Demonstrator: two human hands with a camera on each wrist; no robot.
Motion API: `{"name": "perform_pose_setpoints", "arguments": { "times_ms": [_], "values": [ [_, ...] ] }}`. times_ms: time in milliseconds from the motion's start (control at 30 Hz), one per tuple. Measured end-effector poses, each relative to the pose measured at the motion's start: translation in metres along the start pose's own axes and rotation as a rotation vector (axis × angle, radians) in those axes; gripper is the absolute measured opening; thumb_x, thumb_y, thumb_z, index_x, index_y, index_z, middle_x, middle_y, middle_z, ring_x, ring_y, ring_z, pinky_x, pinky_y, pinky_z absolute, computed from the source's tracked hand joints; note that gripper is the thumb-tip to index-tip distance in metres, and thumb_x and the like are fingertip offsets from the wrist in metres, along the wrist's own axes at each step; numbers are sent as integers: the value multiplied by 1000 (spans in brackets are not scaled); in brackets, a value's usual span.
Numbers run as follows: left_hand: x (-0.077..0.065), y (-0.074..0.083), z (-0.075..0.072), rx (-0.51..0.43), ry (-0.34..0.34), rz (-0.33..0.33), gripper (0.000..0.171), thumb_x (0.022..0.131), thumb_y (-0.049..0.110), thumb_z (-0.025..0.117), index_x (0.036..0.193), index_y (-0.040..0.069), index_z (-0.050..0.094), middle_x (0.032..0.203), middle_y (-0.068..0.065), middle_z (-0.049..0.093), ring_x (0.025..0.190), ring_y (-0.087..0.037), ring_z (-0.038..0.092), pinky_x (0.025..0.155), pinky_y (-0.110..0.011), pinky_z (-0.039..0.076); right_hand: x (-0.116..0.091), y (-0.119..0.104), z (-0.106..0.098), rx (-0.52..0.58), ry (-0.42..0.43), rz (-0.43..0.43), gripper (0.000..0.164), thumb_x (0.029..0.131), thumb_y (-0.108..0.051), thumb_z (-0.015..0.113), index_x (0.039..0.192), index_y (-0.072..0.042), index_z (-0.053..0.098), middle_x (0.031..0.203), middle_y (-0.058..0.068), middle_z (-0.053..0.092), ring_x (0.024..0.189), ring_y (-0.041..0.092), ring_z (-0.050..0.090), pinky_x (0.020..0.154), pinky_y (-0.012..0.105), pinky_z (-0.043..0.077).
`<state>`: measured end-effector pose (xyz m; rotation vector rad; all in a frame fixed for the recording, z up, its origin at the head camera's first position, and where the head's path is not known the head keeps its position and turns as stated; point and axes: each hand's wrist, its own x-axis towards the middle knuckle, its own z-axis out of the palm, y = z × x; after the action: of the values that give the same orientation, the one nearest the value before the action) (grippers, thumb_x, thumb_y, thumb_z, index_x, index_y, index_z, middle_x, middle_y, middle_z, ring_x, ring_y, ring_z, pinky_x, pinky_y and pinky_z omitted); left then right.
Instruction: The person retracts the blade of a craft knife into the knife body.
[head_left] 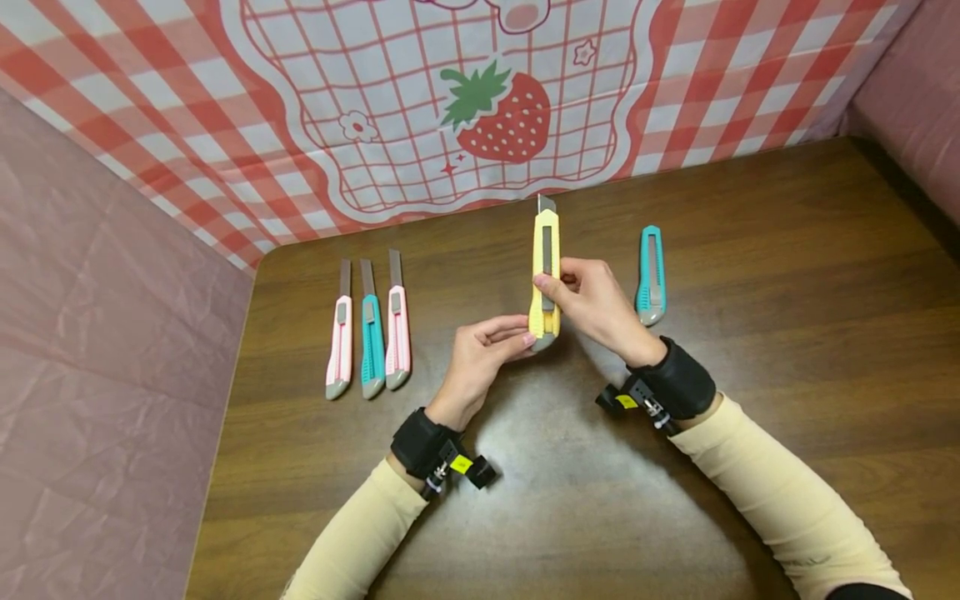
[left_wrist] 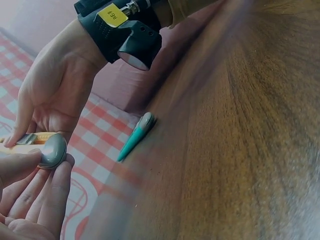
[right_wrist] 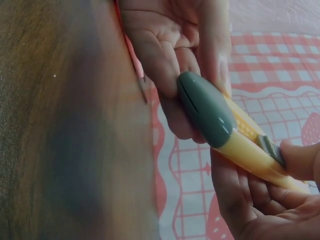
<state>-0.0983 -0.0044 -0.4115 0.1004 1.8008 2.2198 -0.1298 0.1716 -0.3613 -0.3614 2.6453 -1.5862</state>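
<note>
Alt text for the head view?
Left hand and right hand hold a yellow utility knife, blade partly out, over a wooden table. Two pink knives and a teal knife, blades extended, lie at left; another teal knife, no blade showing, lies at right.

A check cloth [head_left: 705, 92] hangs at the back of the tabletop [head_left: 570, 533] and stops any reach that way. A pink sheet [head_left: 112, 350] blocks the left side. On the left, the first pink cutter [head_left: 341, 333], teal cutter [head_left: 372, 346] and second pink cutter [head_left: 398, 337] lie close, with bare blades pointing to the back. In the middle, the left grip [head_left: 482, 357] and right grip [head_left: 600, 307] hold up a yellow cutter [head_left: 546, 250], blocking the way across. The right wrist band [head_left: 681, 379] sits in front of the lone teal cutter [head_left: 652, 271]. There is big room to its right, and more between the arms.
</note>
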Motion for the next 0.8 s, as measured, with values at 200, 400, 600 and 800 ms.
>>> {"name": "perform_pose_setpoints", "arguments": {
  "times_ms": [200, 400, 600, 800],
  "values": [
    [0, 1, 0, 4, 14, -4, 26, 81, 3, 68, 105, -6, 65, 95, -12, 71, 82, -13, 68, 77, -32, 59, 1, -1, 0, 3, -5, 17, 32, 93, -32, 53, 101, -3, 64, 94, 16, 69, 85, 23, 67, 72, 28, 54],
    [0, 1, 1, -6, 19, -5, 26, 81, 2, 68, 105, -6, 65, 92, -8, 72, 81, -13, 68, 76, -31, 59, 1, -1, 0, 4, -16, 25, 33, 93, -32, 53, 102, -2, 64, 96, 17, 68, 88, 24, 66, 74, 31, 54],
    [0, 0, 2, -22, 36, -2, 26, 81, 0, 66, 106, -8, 64, 95, -14, 71, 79, -12, 68, 75, -30, 60, 1, 0, 2, 49, -53, 11, 30, 92, -26, 55, 106, 0, 61, 98, 18, 68, 89, 26, 67, 74, 27, 56],
    [0, -1, 1, -18, 35, 1, 27, 81, 1, 67, 106, -8, 64, 97, -16, 70, 80, -13, 68, 76, -31, 59, 1, 2, 3, 50, -51, 8, 28, 92, -23, 56, 106, 1, 60, 98, 18, 68, 89, 26, 67, 73, 28, 57]
  ]
}}
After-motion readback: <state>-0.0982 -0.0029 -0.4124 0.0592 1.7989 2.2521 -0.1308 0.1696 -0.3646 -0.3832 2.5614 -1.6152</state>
